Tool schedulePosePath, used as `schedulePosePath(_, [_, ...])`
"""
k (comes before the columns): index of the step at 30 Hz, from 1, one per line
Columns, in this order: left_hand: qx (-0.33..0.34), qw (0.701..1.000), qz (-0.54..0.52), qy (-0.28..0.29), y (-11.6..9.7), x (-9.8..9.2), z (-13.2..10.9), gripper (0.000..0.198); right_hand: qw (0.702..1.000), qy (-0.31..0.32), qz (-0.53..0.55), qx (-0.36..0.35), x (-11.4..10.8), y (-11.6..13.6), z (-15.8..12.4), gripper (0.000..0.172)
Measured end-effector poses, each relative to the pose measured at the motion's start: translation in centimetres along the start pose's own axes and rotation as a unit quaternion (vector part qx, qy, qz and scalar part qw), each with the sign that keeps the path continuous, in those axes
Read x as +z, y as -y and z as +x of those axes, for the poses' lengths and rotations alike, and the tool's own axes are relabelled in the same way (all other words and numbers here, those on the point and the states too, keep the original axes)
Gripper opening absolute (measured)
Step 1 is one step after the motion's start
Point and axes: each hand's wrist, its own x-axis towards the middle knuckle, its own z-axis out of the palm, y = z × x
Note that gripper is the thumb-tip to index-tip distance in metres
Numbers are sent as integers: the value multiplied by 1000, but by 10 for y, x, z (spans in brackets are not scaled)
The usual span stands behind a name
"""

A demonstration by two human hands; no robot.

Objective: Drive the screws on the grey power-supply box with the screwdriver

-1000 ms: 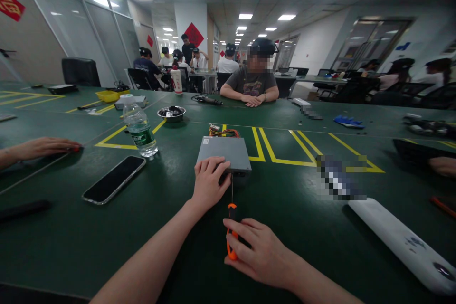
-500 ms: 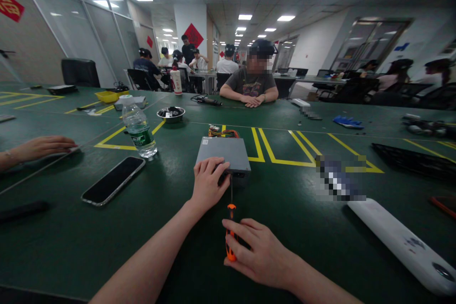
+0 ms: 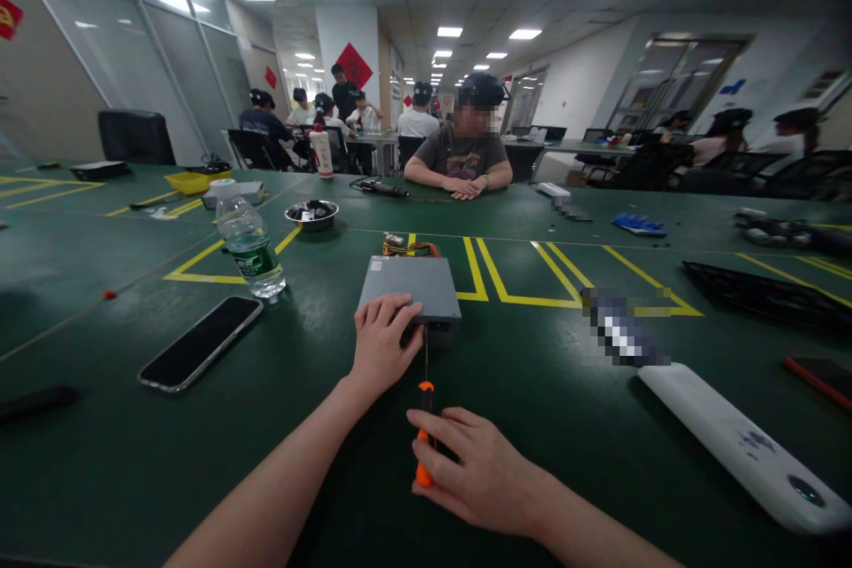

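A grey metal box (image 3: 411,286) with coloured wires (image 3: 406,246) at its far end lies on the green table (image 3: 506,355). My left hand (image 3: 382,344) rests on its near corner, fingers curled over the edge. My right hand (image 3: 474,469) is closed round the orange and black handle of a screwdriver (image 3: 423,426). The screwdriver's thin shaft points at the box's near face.
A phone (image 3: 200,343) and a water bottle (image 3: 248,239) lie left of the box. A long white device (image 3: 738,444) lies at the right, a black keyboard (image 3: 759,293) beyond it. A metal bowl (image 3: 311,213) stands further back. A person (image 3: 461,161) sits across the table.
Another person's hand at the left edge has withdrawn out of view, leaving a small red item on the table. My hands and the screwdriver have hardly moved.
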Motion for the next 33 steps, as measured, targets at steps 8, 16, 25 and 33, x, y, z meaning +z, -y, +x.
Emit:
schedulePosePath(8, [-2, 1000, -3, 2, 1, 2, -1, 25, 1000, 21, -7, -5, -7, 2, 3, 32])
schedulePosePath(16, [0, 1000, 3, 1, 0, 0, 0, 24, 999, -49, -3, -12, -1, 0, 1, 17])
schedulePosePath(25, [1, 1000, 5, 3, 1, 1, 0, 23, 1000, 6, -3, -7, -6, 2, 2, 31])
schedulePosePath(33, [2, 1000, 4, 1, 1, 0, 0, 23, 997, -71, -6, -8, 2, -1, 1, 28])
